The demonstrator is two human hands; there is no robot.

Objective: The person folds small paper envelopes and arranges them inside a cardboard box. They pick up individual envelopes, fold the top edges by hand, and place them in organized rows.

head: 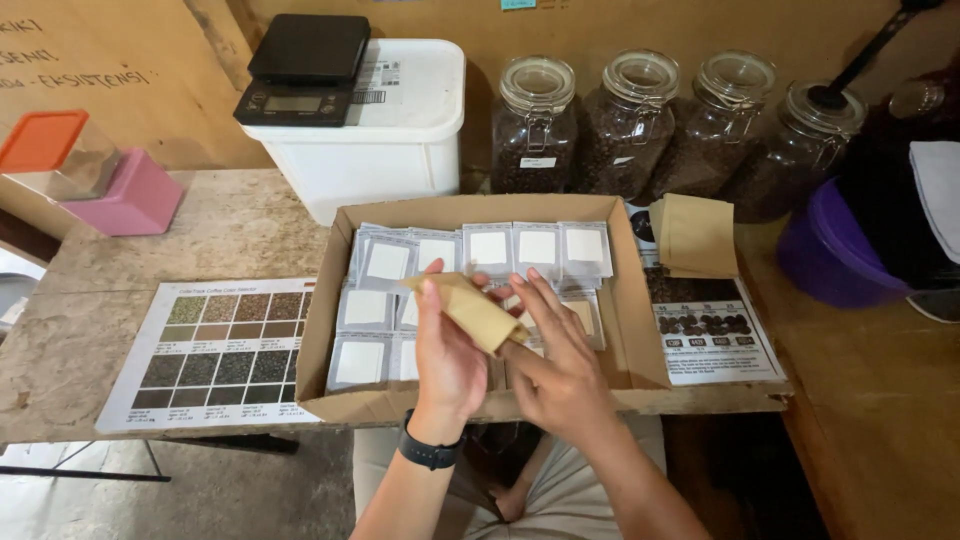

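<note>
Hands working a brown pouch over a box of sachets.

The worktop [230,225] carries a white tub [385,140] with a black scale [303,68] on it, four glass jars [632,125] of dark beans, and a shallow cardboard box [640,330] filled with white-windowed sachets [487,248]. Above the box, the left hand [447,350] grips a small brown pouch [470,310]; the right hand [555,365], fingers spread, touches its lower end.

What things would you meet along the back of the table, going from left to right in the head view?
Orange-lidded clear box → pink box → black scale on a white tub → four glass jars of dark beans → purple bucket.
</note>
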